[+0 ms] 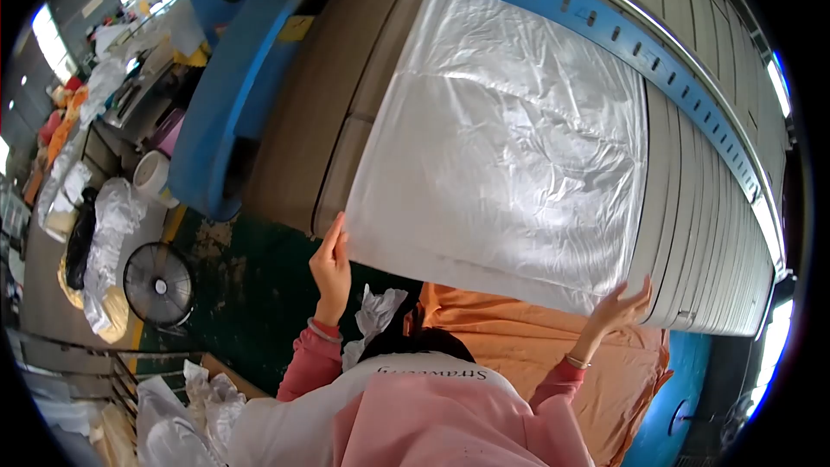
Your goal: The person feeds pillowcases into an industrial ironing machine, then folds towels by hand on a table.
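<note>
Your left hand (331, 270) is at the near left corner of the silvery sheet (510, 156), your right hand (617, 310) at the near right; I cannot tell either grip's state.

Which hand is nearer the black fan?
Left. The left hand is at the side of the silvery sheet facing the fan; the right hand is farther off, near the sheet's other side.
</note>
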`<move>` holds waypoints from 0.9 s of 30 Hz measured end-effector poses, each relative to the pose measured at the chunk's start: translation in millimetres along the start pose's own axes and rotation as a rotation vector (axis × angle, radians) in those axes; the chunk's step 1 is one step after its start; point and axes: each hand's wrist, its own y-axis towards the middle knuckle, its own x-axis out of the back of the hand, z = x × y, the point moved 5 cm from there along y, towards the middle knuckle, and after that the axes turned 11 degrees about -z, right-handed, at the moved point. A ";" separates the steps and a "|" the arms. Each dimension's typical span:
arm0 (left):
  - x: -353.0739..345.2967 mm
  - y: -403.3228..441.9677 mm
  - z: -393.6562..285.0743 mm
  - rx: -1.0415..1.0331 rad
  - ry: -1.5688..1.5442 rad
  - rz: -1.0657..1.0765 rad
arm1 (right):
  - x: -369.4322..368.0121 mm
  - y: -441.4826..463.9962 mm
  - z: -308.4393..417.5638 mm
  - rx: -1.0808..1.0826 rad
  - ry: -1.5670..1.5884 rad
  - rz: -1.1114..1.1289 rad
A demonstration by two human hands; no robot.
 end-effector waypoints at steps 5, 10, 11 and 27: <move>8.8 -5.7 2.5 -0.047 0.000 -0.109 | 9.6 -42.2 233.0 0.420 0.642 0.671; 17.2 13.2 -13.2 -0.165 0.239 -0.063 | 34.7 -124.6 353.2 0.901 0.925 0.882; 27.7 14.9 -16.5 -0.114 0.269 -0.073 | 41.8 -136.3 363.5 0.984 0.892 0.888; 537.6 -308.6 -113.8 1.004 2.275 -0.834 | -5.0 -83.5 444.7 1.506 0.628 0.286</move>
